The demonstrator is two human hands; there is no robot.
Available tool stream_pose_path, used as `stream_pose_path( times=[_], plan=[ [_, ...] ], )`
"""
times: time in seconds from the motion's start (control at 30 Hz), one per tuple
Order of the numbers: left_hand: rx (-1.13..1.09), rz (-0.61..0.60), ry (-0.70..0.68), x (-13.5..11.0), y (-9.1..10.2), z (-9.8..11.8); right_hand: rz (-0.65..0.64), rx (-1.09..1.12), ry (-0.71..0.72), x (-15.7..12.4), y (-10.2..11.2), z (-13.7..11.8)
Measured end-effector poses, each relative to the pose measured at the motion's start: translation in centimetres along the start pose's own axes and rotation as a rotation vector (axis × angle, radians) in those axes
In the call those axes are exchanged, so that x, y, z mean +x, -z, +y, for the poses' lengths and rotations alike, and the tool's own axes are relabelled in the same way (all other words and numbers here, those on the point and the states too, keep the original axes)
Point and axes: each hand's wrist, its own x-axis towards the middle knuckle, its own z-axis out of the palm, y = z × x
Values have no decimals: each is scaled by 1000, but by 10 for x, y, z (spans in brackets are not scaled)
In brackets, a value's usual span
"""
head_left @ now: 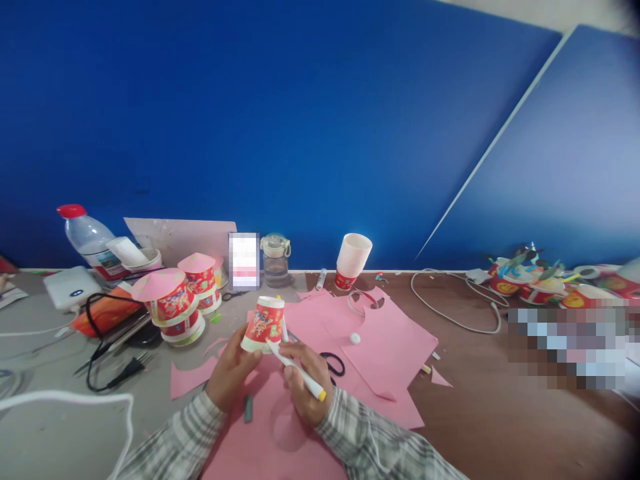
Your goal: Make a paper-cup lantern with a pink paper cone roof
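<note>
My left hand (231, 369) grips a red printed paper cup (266, 323), turned upside down with its pale rim lowest. In my right hand (309, 381) is a white marker pen (303, 375) with a yellow end, its tip at the cup near the rim. Pink paper sheets (350, 333) spread out beneath both hands. Black-handled scissors (334, 365) lie partly hidden behind my right hand. A small dark grey stick-like piece (249, 409) rests on the paper between my forearms.
On the left stand cup models with pink cone tops (159, 285), a red-capped bottle (90, 237) and a black plug cable (125, 373). A lidded glass jar (275, 261), a phone-like screen (244, 261) and stacked paper cups (353, 260) stand along the blue partition. Decorated cups (543, 287) crowd the right.
</note>
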Motion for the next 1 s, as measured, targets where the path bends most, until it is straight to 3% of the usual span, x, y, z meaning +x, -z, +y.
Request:
stream_pose_path(
  times=[0.73, 1.0],
  plan=[
    [11, 15, -62, 1, 0, 0, 1, 7, -61, -1, 1, 3],
    [23, 1, -70, 0, -1, 4, 8, -31, -6, 0, 0, 0]
  ],
)
